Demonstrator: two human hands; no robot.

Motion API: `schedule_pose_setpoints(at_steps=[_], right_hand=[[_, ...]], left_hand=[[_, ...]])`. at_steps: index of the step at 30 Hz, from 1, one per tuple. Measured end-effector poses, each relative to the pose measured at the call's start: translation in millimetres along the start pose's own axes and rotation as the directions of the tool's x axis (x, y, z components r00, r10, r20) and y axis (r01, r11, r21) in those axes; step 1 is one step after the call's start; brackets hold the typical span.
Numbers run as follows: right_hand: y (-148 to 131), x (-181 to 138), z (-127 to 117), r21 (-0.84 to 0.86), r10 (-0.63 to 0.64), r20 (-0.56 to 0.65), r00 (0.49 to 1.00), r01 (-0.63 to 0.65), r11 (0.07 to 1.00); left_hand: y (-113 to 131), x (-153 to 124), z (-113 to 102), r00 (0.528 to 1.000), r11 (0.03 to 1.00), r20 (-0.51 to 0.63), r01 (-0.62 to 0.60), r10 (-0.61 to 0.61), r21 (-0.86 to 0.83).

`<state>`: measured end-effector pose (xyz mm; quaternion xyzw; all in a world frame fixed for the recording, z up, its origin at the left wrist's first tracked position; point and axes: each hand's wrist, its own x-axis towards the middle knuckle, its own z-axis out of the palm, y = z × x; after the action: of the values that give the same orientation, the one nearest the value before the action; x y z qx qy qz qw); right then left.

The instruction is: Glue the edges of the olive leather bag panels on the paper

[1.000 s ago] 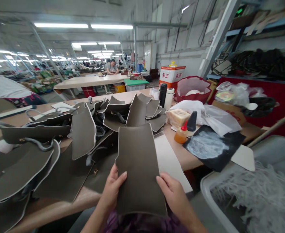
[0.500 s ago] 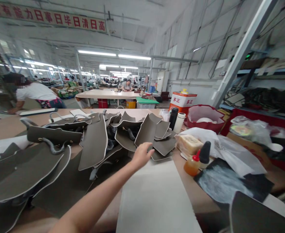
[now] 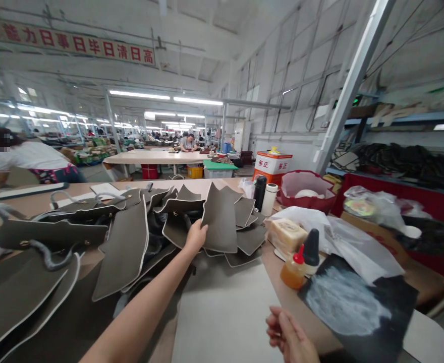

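My left hand (image 3: 196, 237) reaches across the table and is closed on the left edge of a grey-brown bag panel (image 3: 220, 219) with pale edges. That panel stands tilted up in front of overlapping panels (image 3: 250, 239). Below it lies a pale flat board (image 3: 225, 307). Over the right side of the board is my right hand (image 3: 292, 333), fingers loosely bent and thumb apart, with nothing visible in it. Grey-brown bag pieces with wrapped handles (image 3: 51, 234) are heaped to the left.
At the right are a glue bottle with a red tip (image 3: 293, 269), a dark-capped bottle (image 3: 312, 249), a wrapped block (image 3: 286, 234) and a whitish-smeared black sheet (image 3: 346, 297). Two flasks (image 3: 269, 199) stand behind. A co-worker (image 3: 36, 161) bends over at far left.
My left hand has moved left and taken hold of the panel, which is now more upright. My right hand has come into view; the dark panel at the lower right has left it.
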<state>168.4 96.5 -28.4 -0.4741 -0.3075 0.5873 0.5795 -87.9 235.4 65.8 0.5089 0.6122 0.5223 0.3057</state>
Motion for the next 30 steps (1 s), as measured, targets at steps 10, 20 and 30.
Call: schedule_pose_setpoints(at_steps=[10, 20, 30], right_hand=[[-46, -45, 76, 0.097, -0.106, 0.36, 0.927, 0.076, 0.992], [-24, -83, 81, -0.229, -0.021, 0.4, 0.916, 0.122, 0.966], [-18, -100, 81, -0.249, -0.055, 0.4, 0.915, 0.167, 0.954]], left_hand=[[-25, -201, -50, 0.868, 0.587, 0.356, 0.496, -0.345, -0.64], [-40, -257, -48, 0.801, 0.413, 0.298, 0.541, -0.519, -0.733], [-47, -262, -43, 0.785, 0.363, 0.41, 0.591, -0.464, -0.72]])
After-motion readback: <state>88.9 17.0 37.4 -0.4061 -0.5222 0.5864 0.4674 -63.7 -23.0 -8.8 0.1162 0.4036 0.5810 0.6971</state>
